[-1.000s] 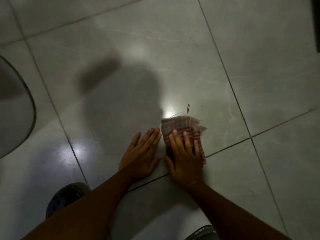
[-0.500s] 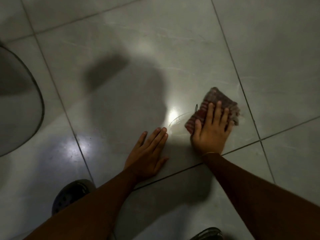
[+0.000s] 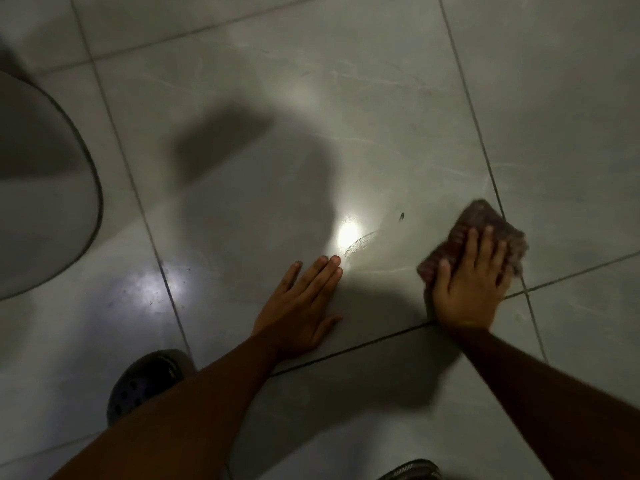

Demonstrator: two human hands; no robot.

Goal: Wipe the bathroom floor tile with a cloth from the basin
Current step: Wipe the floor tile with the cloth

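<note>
A reddish checked cloth (image 3: 481,225) lies folded on the grey floor tile (image 3: 346,98), near the tile's right grout line. My right hand (image 3: 471,282) presses flat on the cloth's near half, fingers spread over it. My left hand (image 3: 301,306) rests palm down on the same tile, fingers together, holding nothing. A curved wet streak (image 3: 360,242) and a small dark speck (image 3: 401,217) show on the tile between the hands.
A large rounded grey object (image 3: 41,188) fills the left edge. A dark perforated clog (image 3: 145,382) sits at the lower left beside my left forearm. Part of another shoe (image 3: 412,471) shows at the bottom edge. Bright light reflections glare on the glossy tiles.
My right hand has slid the cloth to the right across the tile, away from my left hand, toward the grout line. My left hand has stayed planted.
</note>
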